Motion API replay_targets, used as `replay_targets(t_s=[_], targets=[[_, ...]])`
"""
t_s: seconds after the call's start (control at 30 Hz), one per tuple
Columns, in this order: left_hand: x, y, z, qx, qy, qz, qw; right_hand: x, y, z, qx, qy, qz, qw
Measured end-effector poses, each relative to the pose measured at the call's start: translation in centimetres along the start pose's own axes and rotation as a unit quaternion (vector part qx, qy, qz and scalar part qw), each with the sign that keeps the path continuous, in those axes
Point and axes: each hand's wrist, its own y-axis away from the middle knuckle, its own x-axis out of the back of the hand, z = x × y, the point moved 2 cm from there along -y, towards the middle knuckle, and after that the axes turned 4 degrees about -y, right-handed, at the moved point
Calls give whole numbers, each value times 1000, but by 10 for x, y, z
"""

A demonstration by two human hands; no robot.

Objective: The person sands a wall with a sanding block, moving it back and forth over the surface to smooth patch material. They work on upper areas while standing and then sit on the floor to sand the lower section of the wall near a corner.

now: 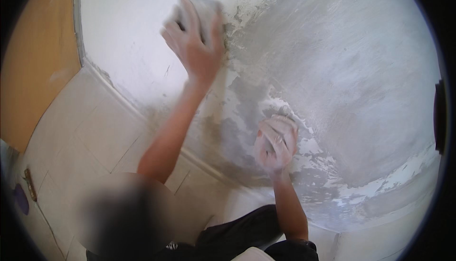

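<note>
Pressed to a patchy plastered wall point(320, 65), my left hand point(199, 44) is spread around a pale, dusty block point(205, 6), perhaps a sanding block. Motion blurs the hand and the block. White dust coats my right hand point(276, 141), which rests against the wall lower down with its fingers curled. Whether something lies under those fingers is hidden. Grey patches and flaking white areas surround both hands.
An orange-brown panel, perhaps a door point(39, 47), stands at the left beside a grey frame strip point(77, 19). Pale floor tiles point(96, 136) meet the wall's base. A brownish-handled tool point(30, 184) and a purple object point(21, 199) lie far left. A dark object point(440, 117) is at the right rim.
</note>
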Motion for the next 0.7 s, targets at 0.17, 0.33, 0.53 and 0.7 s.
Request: replay_targets(t_s=[0.17,0.33,0.53,0.7], targets=[[28,103,20,-99,68,-27,992,7,-6,2,12,75,29,997],[-8,-19,-1,12,-36,4,999,6,2,4,-21,76,34,996],[17,73,15,-32,-3,4,999,6,5,-4,-11,118,24,993],[-1,-57,7,118,34,18,992,-2,-5,1,10,89,-3,996]])
